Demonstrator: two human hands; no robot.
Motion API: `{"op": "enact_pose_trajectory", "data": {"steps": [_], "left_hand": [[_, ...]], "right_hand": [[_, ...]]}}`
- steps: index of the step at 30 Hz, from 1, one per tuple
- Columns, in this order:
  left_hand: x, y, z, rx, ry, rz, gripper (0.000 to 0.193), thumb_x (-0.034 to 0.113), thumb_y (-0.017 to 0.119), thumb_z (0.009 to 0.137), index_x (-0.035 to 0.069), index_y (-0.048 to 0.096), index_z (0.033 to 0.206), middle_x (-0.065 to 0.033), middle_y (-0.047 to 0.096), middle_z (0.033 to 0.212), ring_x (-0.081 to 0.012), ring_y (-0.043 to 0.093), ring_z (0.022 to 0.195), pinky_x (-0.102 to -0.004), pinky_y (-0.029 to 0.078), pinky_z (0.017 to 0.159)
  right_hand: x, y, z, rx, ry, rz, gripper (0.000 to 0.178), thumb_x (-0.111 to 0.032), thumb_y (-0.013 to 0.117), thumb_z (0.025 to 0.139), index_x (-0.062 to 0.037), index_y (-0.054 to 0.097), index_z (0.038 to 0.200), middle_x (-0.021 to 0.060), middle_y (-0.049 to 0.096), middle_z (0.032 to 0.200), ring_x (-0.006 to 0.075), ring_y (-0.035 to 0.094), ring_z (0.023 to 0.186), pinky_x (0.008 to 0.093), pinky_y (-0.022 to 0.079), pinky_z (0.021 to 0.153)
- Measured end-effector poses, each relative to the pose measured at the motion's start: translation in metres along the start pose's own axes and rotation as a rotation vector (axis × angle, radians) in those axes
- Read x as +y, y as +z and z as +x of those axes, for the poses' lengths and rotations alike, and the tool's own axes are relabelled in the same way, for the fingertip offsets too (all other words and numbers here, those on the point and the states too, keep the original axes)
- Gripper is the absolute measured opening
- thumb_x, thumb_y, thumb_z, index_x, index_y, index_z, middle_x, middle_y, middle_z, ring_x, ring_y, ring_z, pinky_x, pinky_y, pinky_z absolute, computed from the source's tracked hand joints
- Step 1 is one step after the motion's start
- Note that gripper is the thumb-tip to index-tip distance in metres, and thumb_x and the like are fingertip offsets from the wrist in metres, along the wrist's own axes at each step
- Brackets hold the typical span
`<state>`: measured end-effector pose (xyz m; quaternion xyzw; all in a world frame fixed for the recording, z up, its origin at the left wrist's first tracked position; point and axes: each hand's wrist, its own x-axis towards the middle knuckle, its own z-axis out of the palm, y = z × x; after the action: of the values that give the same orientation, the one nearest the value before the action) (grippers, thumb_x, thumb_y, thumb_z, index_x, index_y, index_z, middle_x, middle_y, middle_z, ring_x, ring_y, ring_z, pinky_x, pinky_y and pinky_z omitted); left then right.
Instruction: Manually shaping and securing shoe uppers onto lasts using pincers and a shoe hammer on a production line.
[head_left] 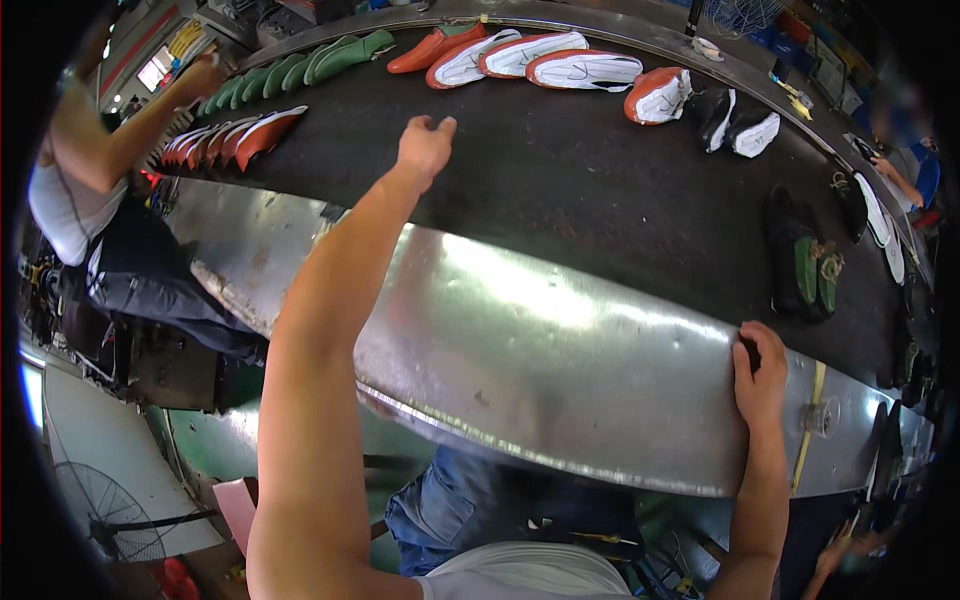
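Note:
My left hand (428, 152) reaches out over the dark conveyor belt (560, 190), its fingers loosely bent and apart, with nothing visible in them. Beyond it lie a red shoe upper (436, 47) and several red uppers with white undersides (585, 71). My right hand (762, 378) rests at the inner edge of the shiny metal ledge (540, 370), thumb and fingers apart around a gap. Farther right on the belt, black shoes (785, 240) and green shoes with laces (817, 275) are the nearest items to that hand.
Green shoes (300, 68) and red-and-white uppers (262, 135) line the belt at left, near another person's arm (130, 145). Black-and-white pieces (752, 135) lie at right. A small clear cup (824, 416) stands on the ledge. A fan (108, 512) is at lower left.

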<state>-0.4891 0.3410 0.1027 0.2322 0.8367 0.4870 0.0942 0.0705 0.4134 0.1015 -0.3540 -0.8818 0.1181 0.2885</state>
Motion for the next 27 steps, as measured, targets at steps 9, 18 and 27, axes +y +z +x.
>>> {"op": "enact_pose_trajectory", "data": {"steps": [9, 18, 27], "left_hand": [[-0.016, 0.077, 0.181, 0.326, 0.14, 0.444, 0.095, 0.055, 0.071, 0.082, -0.002, 0.033, 0.149, -0.0252, 0.008, 0.163, -0.0459, 0.006, 0.15, -0.0504, 0.029, 0.118], [-0.018, 0.082, 0.192, 0.096, 0.528, 0.544, 0.077, 0.051, 0.069, 0.086, 0.033, 0.034, 0.153, -0.0206, 0.02, 0.162, -0.0461, 0.036, 0.14, -0.0506, 0.041, 0.11], [0.025, 0.113, 0.201, -0.083, 0.201, 0.711, 0.097, 0.084, 0.059, 0.074, 0.038, 0.033, 0.155, -0.0185, -0.012, 0.166, -0.0494, -0.004, 0.151, -0.0601, 0.021, 0.118]], "right_hand": [[-0.012, -0.003, 0.008, -0.111, 0.099, 0.001, 0.018, -0.003, 0.062, 0.084, 0.0004, 0.06, 0.102, 0.0194, 0.063, 0.108, 0.0342, 0.059, 0.103, 0.0421, 0.045, 0.095], [-0.024, 0.008, 0.018, -0.093, 0.127, 0.002, 0.023, -0.001, 0.063, 0.077, -0.0008, 0.057, 0.099, 0.0189, 0.062, 0.103, 0.0372, 0.058, 0.098, 0.0473, 0.043, 0.093], [-0.027, 0.012, 0.027, -0.106, 0.089, 0.009, 0.027, 0.001, 0.064, 0.072, -0.0013, 0.055, 0.097, 0.017, 0.062, 0.098, 0.0356, 0.059, 0.094, 0.047, 0.043, 0.09]]}}
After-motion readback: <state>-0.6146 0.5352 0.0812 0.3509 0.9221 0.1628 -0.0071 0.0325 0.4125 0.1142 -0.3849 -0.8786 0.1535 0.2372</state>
